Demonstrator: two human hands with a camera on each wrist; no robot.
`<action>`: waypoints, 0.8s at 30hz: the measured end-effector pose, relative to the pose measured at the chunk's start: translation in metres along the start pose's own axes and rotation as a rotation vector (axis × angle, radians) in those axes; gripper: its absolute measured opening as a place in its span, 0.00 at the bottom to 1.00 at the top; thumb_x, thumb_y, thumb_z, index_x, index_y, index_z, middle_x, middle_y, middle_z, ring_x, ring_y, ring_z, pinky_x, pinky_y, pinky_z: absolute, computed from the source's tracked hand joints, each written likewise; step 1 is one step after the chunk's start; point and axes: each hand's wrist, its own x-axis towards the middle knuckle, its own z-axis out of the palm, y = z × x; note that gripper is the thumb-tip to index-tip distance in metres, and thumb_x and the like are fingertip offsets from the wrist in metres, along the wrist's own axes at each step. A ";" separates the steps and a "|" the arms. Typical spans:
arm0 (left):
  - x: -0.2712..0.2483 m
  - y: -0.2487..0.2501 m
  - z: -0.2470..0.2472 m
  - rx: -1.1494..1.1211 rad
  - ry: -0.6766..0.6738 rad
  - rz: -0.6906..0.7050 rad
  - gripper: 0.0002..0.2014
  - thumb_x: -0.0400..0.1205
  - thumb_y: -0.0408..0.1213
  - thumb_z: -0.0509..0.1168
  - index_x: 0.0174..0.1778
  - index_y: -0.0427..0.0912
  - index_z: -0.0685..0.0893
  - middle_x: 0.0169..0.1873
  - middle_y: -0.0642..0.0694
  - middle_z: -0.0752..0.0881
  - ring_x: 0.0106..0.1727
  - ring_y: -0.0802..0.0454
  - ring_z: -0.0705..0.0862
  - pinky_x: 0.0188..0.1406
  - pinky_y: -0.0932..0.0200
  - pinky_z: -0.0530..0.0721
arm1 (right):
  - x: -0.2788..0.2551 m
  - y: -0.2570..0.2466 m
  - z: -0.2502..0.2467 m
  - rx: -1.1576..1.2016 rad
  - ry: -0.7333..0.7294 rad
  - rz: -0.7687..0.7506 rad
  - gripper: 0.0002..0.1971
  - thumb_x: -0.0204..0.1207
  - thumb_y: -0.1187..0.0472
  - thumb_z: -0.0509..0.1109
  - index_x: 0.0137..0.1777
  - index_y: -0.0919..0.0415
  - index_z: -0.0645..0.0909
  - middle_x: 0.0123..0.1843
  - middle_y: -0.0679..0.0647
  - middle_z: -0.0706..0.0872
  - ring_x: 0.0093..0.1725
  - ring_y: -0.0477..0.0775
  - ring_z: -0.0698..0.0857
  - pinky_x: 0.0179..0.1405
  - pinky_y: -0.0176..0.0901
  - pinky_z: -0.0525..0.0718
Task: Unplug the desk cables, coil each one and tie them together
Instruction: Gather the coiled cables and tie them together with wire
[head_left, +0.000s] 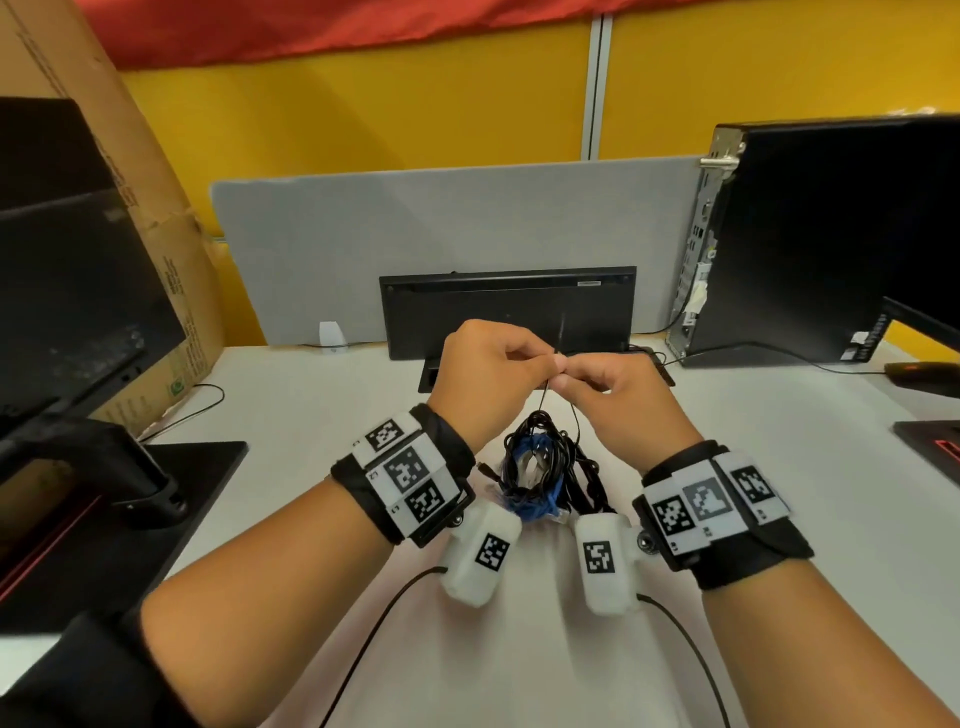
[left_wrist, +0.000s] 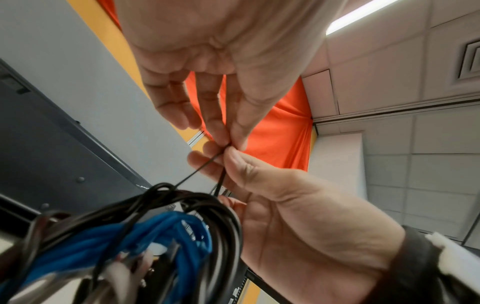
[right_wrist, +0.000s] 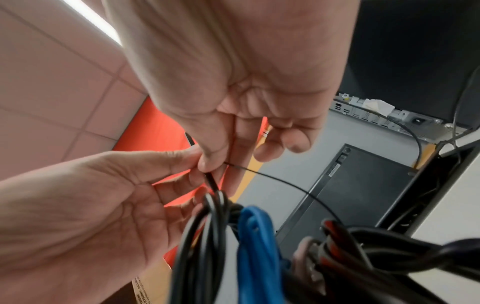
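A bundle of coiled black cables (head_left: 558, 457) with a blue cable (head_left: 535, 501) inside sits over the white desk (head_left: 311, 415) between my wrists. A thin black tie (head_left: 543, 400) rises from it to my fingertips. My left hand (head_left: 549, 358) and right hand (head_left: 569, 371) meet above the bundle, and each pinches the tie. In the left wrist view the left hand (left_wrist: 228, 139) and right hand (left_wrist: 226, 156) nip the tie (left_wrist: 197, 170) above the blue cable (left_wrist: 166, 230). In the right wrist view one strand of the tie (right_wrist: 272, 179) arcs off to the right from the right hand (right_wrist: 207, 164).
A black keyboard (head_left: 509, 306) stands on edge against the grey divider (head_left: 467, 218). A PC tower (head_left: 810, 234) and a mouse (head_left: 919, 374) are at the right. On the left are a monitor (head_left: 67, 270), its base (head_left: 156, 493) and a cardboard box (head_left: 130, 182).
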 end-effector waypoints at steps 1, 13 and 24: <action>0.000 -0.001 -0.003 -0.007 -0.010 -0.002 0.02 0.76 0.34 0.75 0.39 0.40 0.93 0.34 0.48 0.91 0.37 0.55 0.90 0.45 0.54 0.90 | 0.000 0.000 0.001 0.013 -0.017 -0.002 0.08 0.79 0.64 0.70 0.48 0.53 0.90 0.44 0.49 0.92 0.48 0.45 0.88 0.52 0.39 0.84; 0.009 -0.058 -0.070 0.610 -0.534 -0.431 0.17 0.83 0.50 0.66 0.56 0.41 0.87 0.50 0.44 0.89 0.50 0.45 0.88 0.47 0.53 0.86 | 0.002 -0.003 0.018 -0.037 -0.088 0.019 0.12 0.78 0.60 0.70 0.34 0.54 0.88 0.40 0.45 0.91 0.49 0.45 0.88 0.58 0.46 0.84; -0.013 -0.115 -0.098 1.003 -0.635 -0.616 0.18 0.74 0.36 0.77 0.58 0.37 0.87 0.57 0.42 0.88 0.58 0.44 0.86 0.56 0.55 0.85 | 0.005 -0.012 0.033 -0.098 -0.131 0.026 0.12 0.79 0.58 0.71 0.33 0.55 0.88 0.40 0.44 0.90 0.47 0.43 0.87 0.42 0.30 0.77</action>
